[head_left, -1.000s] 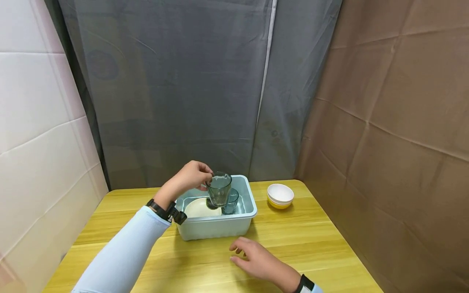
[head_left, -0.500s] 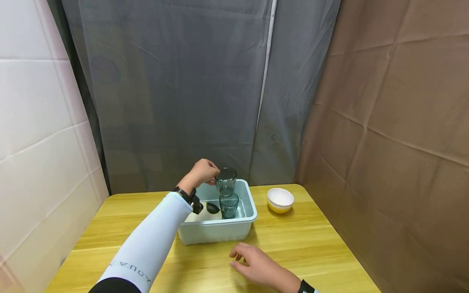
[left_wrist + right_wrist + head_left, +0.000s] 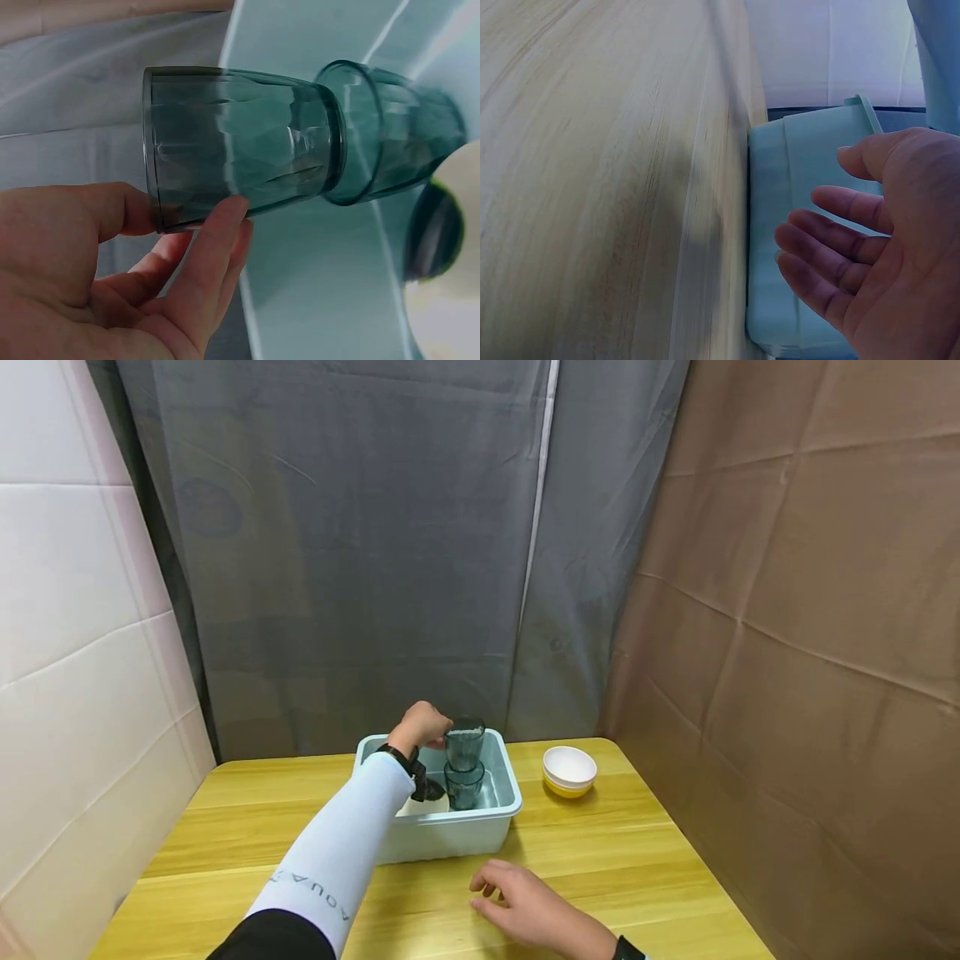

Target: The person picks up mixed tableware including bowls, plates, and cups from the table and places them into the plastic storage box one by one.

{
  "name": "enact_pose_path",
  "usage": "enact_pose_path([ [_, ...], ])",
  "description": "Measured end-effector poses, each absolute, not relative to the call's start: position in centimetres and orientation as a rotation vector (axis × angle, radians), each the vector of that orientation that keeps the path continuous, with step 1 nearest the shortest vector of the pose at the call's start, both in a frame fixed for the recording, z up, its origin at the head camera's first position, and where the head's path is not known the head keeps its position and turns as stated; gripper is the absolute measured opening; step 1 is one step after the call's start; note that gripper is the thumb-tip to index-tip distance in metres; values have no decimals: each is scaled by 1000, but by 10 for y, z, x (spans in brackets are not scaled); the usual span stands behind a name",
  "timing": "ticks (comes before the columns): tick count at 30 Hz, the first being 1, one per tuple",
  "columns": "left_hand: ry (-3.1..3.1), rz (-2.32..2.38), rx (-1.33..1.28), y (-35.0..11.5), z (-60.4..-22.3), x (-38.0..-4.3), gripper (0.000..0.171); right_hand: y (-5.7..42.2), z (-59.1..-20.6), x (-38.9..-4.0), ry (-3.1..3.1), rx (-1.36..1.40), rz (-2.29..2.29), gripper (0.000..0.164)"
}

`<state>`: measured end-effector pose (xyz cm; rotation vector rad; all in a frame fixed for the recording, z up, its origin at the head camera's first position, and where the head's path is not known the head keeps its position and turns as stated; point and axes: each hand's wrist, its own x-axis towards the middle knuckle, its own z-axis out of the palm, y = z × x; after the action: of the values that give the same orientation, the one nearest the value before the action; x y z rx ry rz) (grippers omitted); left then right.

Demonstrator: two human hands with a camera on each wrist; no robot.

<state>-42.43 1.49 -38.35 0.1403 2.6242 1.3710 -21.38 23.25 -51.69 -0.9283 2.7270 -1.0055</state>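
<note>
My left hand (image 3: pixel 425 725) pinches a clear grey-green drinking glass (image 3: pixel 240 142) by its rim and side, thumb on one side and fingers on the other. The base of that glass sits at the mouth of a second, similar glass (image 3: pixel 409 131), which stands inside a pale blue plastic bin (image 3: pixel 442 842). Beside the lower glass, a cream plate (image 3: pixel 450 315) and a dark oval item (image 3: pixel 435 231) lie in the bin, partly hidden by my left wrist in the head view. My right hand (image 3: pixel 525 902) hovers in front of the bin with loosely bent fingers, holding nothing.
On the wooden table (image 3: pixel 637 860), right of the bin, stands a white bowl (image 3: pixel 570 765) stacked on a yellow bowl (image 3: pixel 567 790). A grey curtain (image 3: pixel 375 568) hangs behind the table, and a brown cloth (image 3: pixel 810 652) borders the right side.
My left hand has carried the glass rightward from over the plate, then lowered it onto the top of the second glass. My right hand has stayed almost still.
</note>
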Motion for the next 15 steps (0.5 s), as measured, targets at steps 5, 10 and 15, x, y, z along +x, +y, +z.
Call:
enact_pose_path([
  [5, 2619, 1369, 93, 19, -396, -426, 8, 233, -517, -212, 2738, -968, -1020, 14],
  [10, 2620, 1356, 102, 19, -402, -427, 8, 234, -519, -212, 2734, -974, -1029, 14],
  [15, 2672, 1231, 90, 16, -418, -447, 15, 239, -519, -212, 2736, -956, -1038, 12],
])
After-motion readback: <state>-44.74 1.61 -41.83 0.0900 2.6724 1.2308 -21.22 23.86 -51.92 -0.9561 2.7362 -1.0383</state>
